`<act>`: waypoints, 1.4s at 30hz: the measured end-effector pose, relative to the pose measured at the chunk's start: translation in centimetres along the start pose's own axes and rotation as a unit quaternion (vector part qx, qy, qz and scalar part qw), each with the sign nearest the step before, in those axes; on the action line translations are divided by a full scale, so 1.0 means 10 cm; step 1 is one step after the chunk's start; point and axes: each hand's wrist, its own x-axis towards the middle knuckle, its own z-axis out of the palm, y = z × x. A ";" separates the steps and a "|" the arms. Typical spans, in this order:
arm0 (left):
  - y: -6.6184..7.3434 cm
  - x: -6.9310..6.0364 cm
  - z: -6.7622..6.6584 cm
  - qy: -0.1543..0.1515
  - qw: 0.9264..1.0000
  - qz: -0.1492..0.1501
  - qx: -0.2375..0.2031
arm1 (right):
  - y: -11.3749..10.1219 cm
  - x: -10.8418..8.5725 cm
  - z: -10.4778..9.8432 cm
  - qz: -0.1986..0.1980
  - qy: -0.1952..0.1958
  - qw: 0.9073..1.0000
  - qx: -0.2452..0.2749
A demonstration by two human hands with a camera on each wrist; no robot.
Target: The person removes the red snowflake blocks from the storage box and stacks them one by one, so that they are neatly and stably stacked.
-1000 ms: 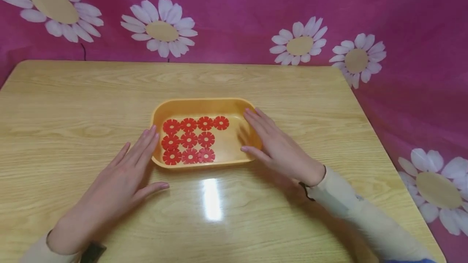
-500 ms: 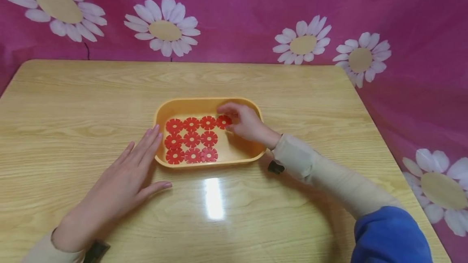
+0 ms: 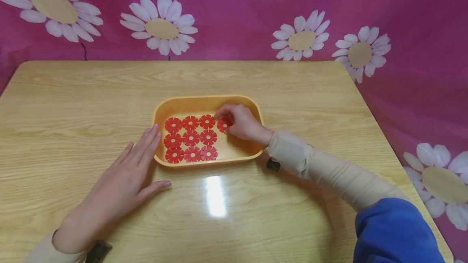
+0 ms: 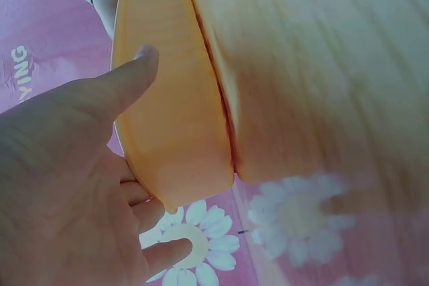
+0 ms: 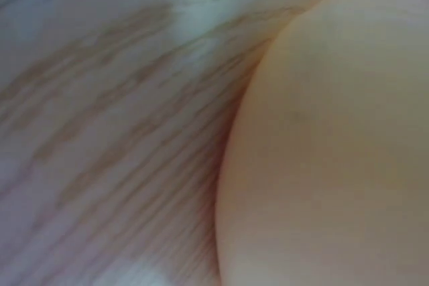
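An orange-yellow plastic tray with rounded corners stands on the table. Flat red snowflake discs, notched and with a hole in the middle, lie in rows on its left part. Inside the tray, my right hand pinches the rightmost snowflake disc of the far row between thumb and fingers. My left hand has its fingers straight, the tips against the tray's left end. The left wrist view shows its thumb apart from the other fingers, beside the tray wall. In the right wrist view the tray wall hides my right hand.
The wood-grain table extends around the tray, with a bright light reflection in front of it. A magenta cloth with large white daisies hangs behind the table and along its right side.
My right hand has moved from the tray's right rim into the tray and taken hold of the end snowflake disc, which has shifted slightly nearer me. My left hand has stayed in place.
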 end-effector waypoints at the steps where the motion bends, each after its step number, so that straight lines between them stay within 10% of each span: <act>1: 0.00 0.00 0.00 0.001 1.000 0.001 0.001 | 0.00 0.00 0.00 0.002 -0.001 1.000 -0.003; 20: 0.01 -0.01 0.01 0.002 1.000 0.005 0.002 | 0.00 -0.08 -0.03 -0.015 -0.020 1.000 -0.018; 29: 0.02 -0.01 0.02 0.001 1.000 0.007 0.003 | 0.01 -0.21 -0.39 -0.027 0.024 0.997 0.072; 35: 0.01 0.00 0.01 -0.003 1.000 0.001 0.006 | 0.32 -0.36 -0.85 0.016 0.100 0.983 0.155; 42: 0.01 0.01 0.00 -0.002 1.000 -0.005 0.000 | 0.90 -0.52 -0.86 0.101 0.099 0.987 0.077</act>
